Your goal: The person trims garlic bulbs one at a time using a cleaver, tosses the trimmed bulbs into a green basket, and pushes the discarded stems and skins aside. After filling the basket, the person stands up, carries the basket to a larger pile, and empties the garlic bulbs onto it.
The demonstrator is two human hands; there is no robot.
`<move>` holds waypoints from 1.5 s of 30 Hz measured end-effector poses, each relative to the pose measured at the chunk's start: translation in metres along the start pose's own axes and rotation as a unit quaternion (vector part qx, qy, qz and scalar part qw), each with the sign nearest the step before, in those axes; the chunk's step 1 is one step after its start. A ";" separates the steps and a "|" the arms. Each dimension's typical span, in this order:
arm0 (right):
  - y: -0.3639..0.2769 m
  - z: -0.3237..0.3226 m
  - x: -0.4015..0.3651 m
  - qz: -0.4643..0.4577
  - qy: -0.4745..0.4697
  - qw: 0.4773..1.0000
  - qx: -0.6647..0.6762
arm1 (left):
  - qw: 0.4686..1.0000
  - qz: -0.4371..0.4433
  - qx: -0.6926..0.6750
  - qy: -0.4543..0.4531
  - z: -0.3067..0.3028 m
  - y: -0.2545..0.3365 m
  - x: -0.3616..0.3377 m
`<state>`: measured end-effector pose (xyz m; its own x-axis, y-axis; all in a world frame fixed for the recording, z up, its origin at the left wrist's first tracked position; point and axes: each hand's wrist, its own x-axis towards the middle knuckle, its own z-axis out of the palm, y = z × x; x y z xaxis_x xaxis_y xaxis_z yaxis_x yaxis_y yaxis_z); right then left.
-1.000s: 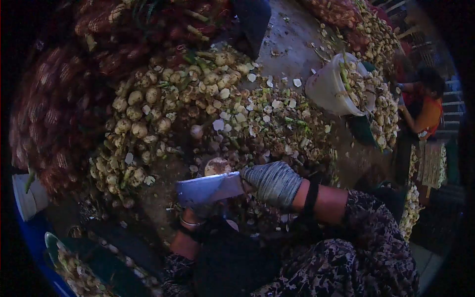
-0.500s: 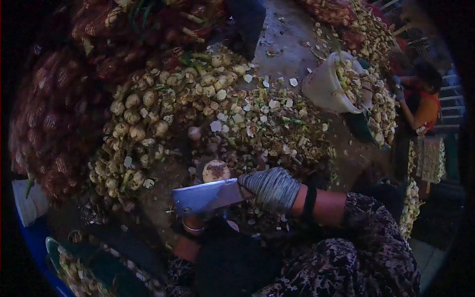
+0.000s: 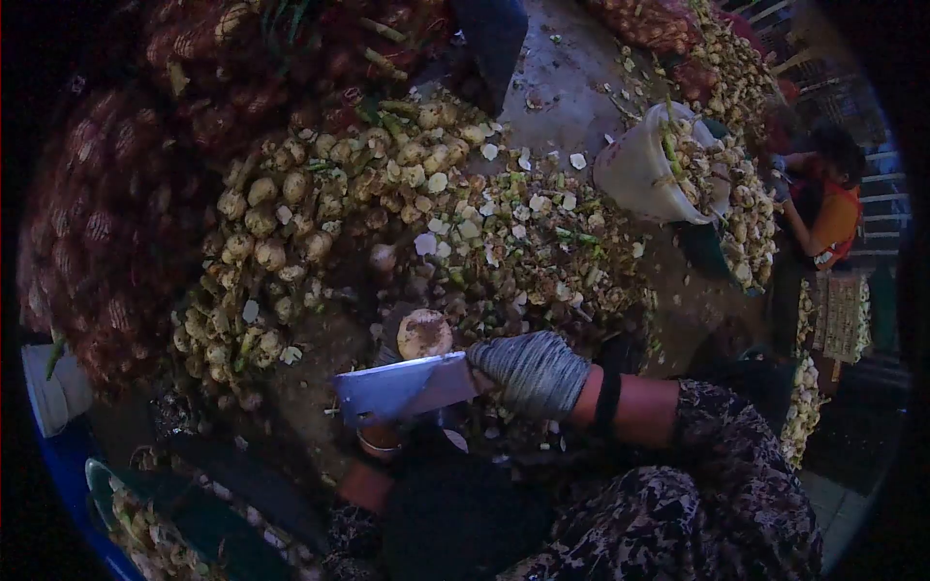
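My right hand (image 3: 533, 373), in a grey striped knit glove, is closed round the handle of a cleaver (image 3: 402, 389). Its broad blade points left, lying across my left hand (image 3: 381, 436), of which mainly the bare skin near a wrist bangle shows below. Just beyond the blade's upper edge is a pale round bulb (image 3: 424, 335) with a flat, cut-looking face; my left hand appears to hold it, though the blade hides most of the fingers. A round white slice (image 3: 455, 441) lies below the cleaver.
Beyond my hands spreads a heap of pale bulbs (image 3: 271, 218) and trimmings (image 3: 523, 242). Full red mesh sacks (image 3: 111, 232) stand at left. A white bucket (image 3: 630, 174) lies tipped at upper right, near a co-worker (image 3: 833, 208). A green-rimmed container (image 3: 97, 474) holds bulbs at lower left.
The bulb has turned slightly, showing more of its pale flat face. The cleaver and my right hand stay almost in place. The whole view has shifted very little.
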<state>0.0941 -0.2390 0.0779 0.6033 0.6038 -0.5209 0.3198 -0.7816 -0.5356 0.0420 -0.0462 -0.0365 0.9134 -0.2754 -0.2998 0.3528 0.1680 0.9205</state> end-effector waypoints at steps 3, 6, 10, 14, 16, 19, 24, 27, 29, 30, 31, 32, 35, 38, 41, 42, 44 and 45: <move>-0.001 -0.001 -0.003 -0.030 0.005 0.999 -0.019 | 1.000 -0.006 -0.004 -0.002 0.001 -0.001 0.000; -0.006 -0.006 -0.005 -0.031 0.015 0.999 -0.013 | 1.000 -0.017 -0.018 -0.003 -0.001 -0.006 -0.001; 0.002 -0.002 -0.001 -0.013 0.005 1.000 -0.012 | 0.997 -0.044 -0.061 -0.017 -0.006 -0.019 -0.003; 0.002 -0.004 0.006 0.025 -0.038 0.998 -0.032 | 0.989 -0.084 -0.116 -0.032 -0.012 -0.041 -0.004; 0.012 0.003 0.008 0.006 -0.019 0.999 -0.041 | 0.985 -0.096 -0.140 -0.039 -0.014 -0.049 -0.004; 0.021 0.010 0.017 -0.010 0.000 0.999 -0.053 | 0.993 -0.057 -0.104 -0.014 -0.011 -0.036 -0.004; 0.167 0.064 0.032 0.191 0.115 0.945 0.239 | 0.993 0.019 0.000 0.115 -0.003 0.050 -0.032; 0.140 0.022 0.007 0.279 0.078 0.957 0.013 | 0.925 0.163 -0.302 0.160 -0.042 0.107 -0.079; 0.155 0.039 -0.001 0.206 0.147 0.967 -0.031 | 0.837 0.322 -0.442 0.007 -0.063 0.156 -0.104; 0.151 0.037 0.000 0.202 0.150 0.967 -0.027 | 0.807 0.367 -0.461 -0.039 -0.073 0.175 -0.118; 0.143 0.037 0.001 0.204 0.162 0.965 0.018 | 0.787 0.390 -0.474 -0.065 -0.078 0.181 -0.126; 0.137 0.038 0.003 0.204 0.174 0.961 0.062 | 0.777 0.397 -0.484 -0.069 -0.083 0.182 -0.127; 0.136 0.046 0.005 0.134 0.223 0.965 0.043 | 0.823 0.338 -0.456 0.006 -0.084 0.148 -0.087; 0.131 0.042 0.003 0.168 0.194 0.966 0.040 | 0.935 0.177 -0.283 0.120 -0.073 0.087 -0.001; 0.131 0.044 0.004 0.179 0.204 0.960 0.065 | 0.970 0.114 0.144 0.157 -0.091 -0.028 0.091; 0.134 0.050 0.005 0.181 0.204 0.960 0.062 | 0.852 0.071 0.479 0.201 -0.104 -0.077 0.125; 0.147 0.060 0.008 0.149 0.200 0.968 0.000 | 0.830 0.005 0.528 0.179 -0.089 -0.068 0.145; 0.130 0.040 0.005 0.167 0.142 0.975 0.023 | 0.800 -0.063 0.576 0.155 -0.086 -0.070 0.154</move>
<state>0.1094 -0.3313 -0.0206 0.8489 0.2439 -0.4689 0.0418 -0.9154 -0.4004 0.1756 -0.0189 -0.1683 0.9547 0.0559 -0.2922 0.1877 -0.8754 0.4455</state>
